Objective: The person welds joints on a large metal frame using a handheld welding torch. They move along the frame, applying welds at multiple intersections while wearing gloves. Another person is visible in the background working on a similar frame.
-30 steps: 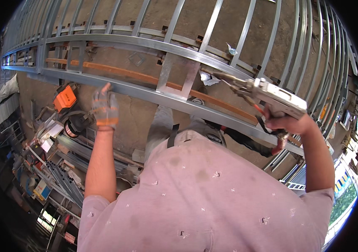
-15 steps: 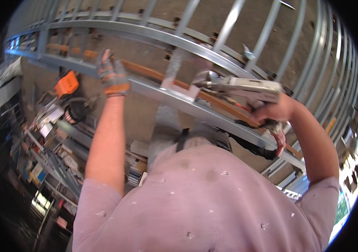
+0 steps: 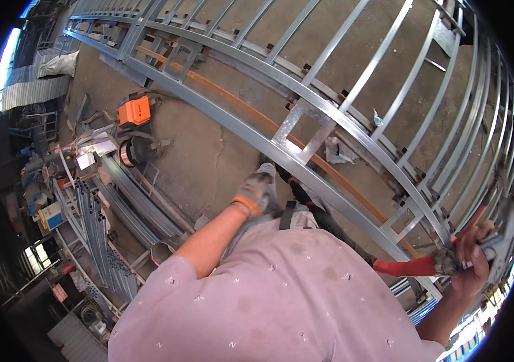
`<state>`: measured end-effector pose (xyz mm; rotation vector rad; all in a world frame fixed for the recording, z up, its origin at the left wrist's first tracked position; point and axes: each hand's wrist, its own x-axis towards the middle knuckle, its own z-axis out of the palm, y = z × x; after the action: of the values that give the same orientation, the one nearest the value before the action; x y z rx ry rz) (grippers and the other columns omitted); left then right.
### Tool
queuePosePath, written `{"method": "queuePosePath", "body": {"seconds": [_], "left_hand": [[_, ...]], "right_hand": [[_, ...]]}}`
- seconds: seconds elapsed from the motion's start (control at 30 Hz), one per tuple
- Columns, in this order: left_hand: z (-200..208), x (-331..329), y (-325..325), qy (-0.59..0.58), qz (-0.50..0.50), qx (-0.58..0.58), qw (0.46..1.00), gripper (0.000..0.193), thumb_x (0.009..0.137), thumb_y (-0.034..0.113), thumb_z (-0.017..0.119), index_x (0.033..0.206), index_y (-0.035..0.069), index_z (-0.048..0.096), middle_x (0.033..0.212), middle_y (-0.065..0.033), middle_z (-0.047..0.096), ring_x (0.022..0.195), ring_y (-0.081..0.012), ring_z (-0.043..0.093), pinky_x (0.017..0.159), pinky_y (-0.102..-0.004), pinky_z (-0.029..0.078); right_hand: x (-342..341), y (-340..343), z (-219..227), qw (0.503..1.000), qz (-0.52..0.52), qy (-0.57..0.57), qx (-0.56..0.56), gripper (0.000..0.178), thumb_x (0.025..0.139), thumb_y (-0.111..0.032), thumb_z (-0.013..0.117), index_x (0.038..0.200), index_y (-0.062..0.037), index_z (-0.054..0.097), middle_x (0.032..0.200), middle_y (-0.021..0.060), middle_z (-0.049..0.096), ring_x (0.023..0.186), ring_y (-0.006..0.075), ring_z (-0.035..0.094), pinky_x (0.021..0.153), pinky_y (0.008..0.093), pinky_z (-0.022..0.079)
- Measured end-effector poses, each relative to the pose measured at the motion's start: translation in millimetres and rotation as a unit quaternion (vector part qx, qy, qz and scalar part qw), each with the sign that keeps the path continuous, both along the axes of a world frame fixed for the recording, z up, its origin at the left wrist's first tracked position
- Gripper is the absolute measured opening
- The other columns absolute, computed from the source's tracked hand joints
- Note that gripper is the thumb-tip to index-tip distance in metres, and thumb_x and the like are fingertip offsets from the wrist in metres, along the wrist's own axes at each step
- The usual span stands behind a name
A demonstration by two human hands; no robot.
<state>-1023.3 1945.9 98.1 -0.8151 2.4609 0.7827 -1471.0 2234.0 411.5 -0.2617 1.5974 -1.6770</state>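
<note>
My left hand (image 3: 256, 192) wears a grey and orange work glove and hangs in front of my body, above my leg and shoe. Its fingers are loosely extended and somewhat blurred, with nothing visible in them. Out at the far right, my bare right hand (image 3: 473, 260) is closed around a grey gun-shaped tool (image 3: 503, 244), which is partly smeared. A red-sleeved cable (image 3: 405, 266) runs from this hand toward my waist. Across the middle lies a long metal frame (image 3: 221, 117), with a square opening framed by short crosspieces (image 3: 288, 123) between its two rails.
Curved metal bars (image 3: 383, 57) fan out beyond the rails. An orange rust-coloured bar (image 3: 233, 99) runs under the frame. On the floor at left are an orange box-shaped machine (image 3: 134, 111), a wire spool (image 3: 129, 152) and stacked metal tubes (image 3: 97, 235).
My left hand has left the frame's near rail and come down toward my body. The right hand has swung the tool away from the crosspieces to the far right. The view has shifted.
</note>
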Motion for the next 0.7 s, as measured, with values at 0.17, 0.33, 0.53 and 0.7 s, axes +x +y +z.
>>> {"method": "queuePosePath", "body": {"seconds": [0.17, 0.33, 0.53, 0.7], "left_hand": [[-50.1, -55.7, 37.9, 0.033, -0.181, 0.037, 0.982, 0.076, 0.098, 0.036, 0.064, 0.167, 0.008, 0.048, 0.17, -0.0255, 0.048, 0.159, -0.0428, 0.044, 0.134, -0.0487, 0.035], [-45.5, -83.6, 32.5, 0.064, -0.163, 0.083, 0.981, 0.049, 0.091, 0.038, 0.075, 0.132, 0.013, 0.072, 0.129, -0.0215, 0.076, 0.119, -0.0437, 0.072, 0.107, -0.0532, 0.056], [-80.4, -25.9, -28.5, 0.058, -0.278, -0.04, 0.958, 0.023, 0.083, 0.041, 0.078, 0.091, 0.02, 0.086, 0.106, -0.0142, 0.079, 0.112, -0.036, 0.073, 0.109, -0.049, 0.053], [-59.2, 24.4, -14.5, -0.014, -0.226, -0.082, 0.97, 0.028, 0.086, 0.047, 0.077, 0.087, 0.02, 0.084, 0.093, -0.0127, 0.082, 0.093, -0.0378, 0.08, 0.083, -0.0495, 0.063]], "right_hand": [[12.5, 85.6, 69.4, 0.993, -0.06, 0.021, -0.101, 0.035, 0.104, -0.014, 0.075, 0.124, -0.0106, 0.048, 0.084, -0.002, 0.049, 0.074, 0.0115, 0.054, 0.105, 0.0454, 0.056], [58.3, 208.9, 155.9, 0.97, -0.172, 0.113, -0.132, 0.034, 0.111, -0.013, 0.064, 0.144, -0.0051, 0.055, 0.1, 0.0034, 0.059, 0.084, 0.0148, 0.06, 0.109, 0.0521, 0.053], [124.1, 395.7, 244.2, 0.92, -0.299, 0.235, -0.089, 0.04, 0.116, -0.022, 0.056, 0.149, 0.0008, 0.059, 0.121, 0.012, 0.072, 0.091, 0.0189, 0.067, 0.1, 0.049, 0.055], [139.4, 421.9, 233.0, 0.927, -0.266, 0.215, -0.155, 0.038, 0.118, -0.024, 0.055, 0.147, 0.0002, 0.059, 0.102, 0.0053, 0.062, 0.084, 0.0166, 0.061, 0.096, 0.0456, 0.052]]}}
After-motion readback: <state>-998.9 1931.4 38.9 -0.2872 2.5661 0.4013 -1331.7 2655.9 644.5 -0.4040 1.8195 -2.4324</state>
